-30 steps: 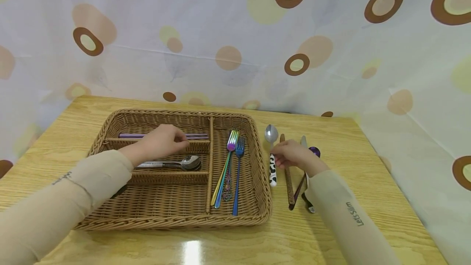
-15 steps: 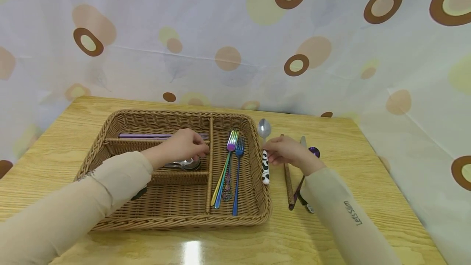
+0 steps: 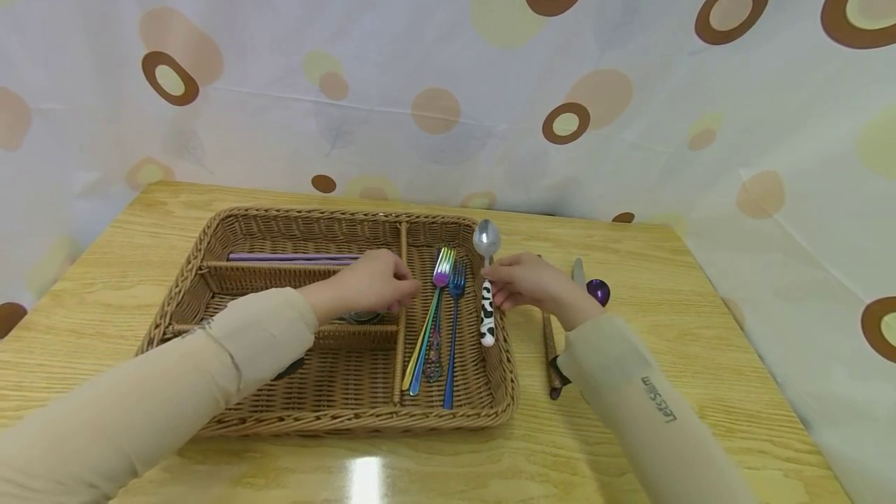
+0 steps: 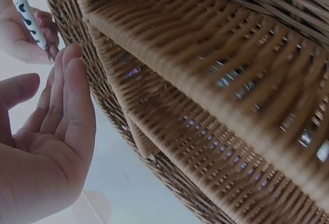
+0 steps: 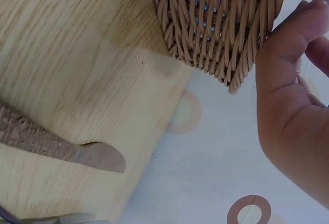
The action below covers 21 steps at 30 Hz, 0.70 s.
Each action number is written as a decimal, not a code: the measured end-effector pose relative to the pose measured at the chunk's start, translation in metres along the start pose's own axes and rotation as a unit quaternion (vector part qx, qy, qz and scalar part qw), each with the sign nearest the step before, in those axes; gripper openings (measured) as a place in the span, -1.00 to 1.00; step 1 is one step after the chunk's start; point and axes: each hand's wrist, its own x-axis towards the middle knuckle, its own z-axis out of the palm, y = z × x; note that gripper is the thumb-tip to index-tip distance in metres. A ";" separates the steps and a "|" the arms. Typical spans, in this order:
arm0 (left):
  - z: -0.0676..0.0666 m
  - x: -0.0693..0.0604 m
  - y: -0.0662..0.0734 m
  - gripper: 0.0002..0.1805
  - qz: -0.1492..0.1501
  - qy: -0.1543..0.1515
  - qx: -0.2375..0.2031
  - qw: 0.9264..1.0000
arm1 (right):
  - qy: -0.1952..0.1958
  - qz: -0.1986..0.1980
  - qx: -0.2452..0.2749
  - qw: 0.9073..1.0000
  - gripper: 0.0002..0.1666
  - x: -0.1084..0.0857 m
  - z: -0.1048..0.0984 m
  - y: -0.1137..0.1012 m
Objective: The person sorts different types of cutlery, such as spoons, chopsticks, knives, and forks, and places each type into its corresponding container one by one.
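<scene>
1. Behind your wooden desk [image 3: 434, 465] hangs a pale cloth [image 3: 378, 45] patterned with brown, peach and yellow rounds; it meets the desk's back edge and runs along its right edge.
2. From the desk's left side past its middle, you have a wicker basket [image 3: 336, 420] with three compartments on its left and one long one on its right.
3. Purple chopsticks [image 3: 294, 258] lie in the compartment closest to the desk's back edge.
4. Your left hand [image 3: 371, 282] is above the middle compartment and its divider, thumb apart from loosely extended fingers, holding nothing; beneath it you can barely see some spoons [image 3: 364, 317].
5. In the long compartment you have a rainbow fork [image 3: 442, 267] and a blue fork [image 3: 456, 286] among other handles.
6. Your right hand [image 3: 521, 282] pinches a cow-print spoon [image 3: 487, 309] above that compartment's right wall, bowl toward the desk's back edge.
7. Between basket and right edge of the desk, you have a textured brownish knife [image 5: 46, 141], a silver blade [image 3: 579, 272] and a purple spoon [image 3: 598, 292], partly covered by your right arm.
</scene>
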 end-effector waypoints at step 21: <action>0.037 0.018 0.025 -0.56 0.012 -0.016 0.039 0.999 | 0.021 0.009 -0.013 1.000 -0.69 0.005 0.020 -0.016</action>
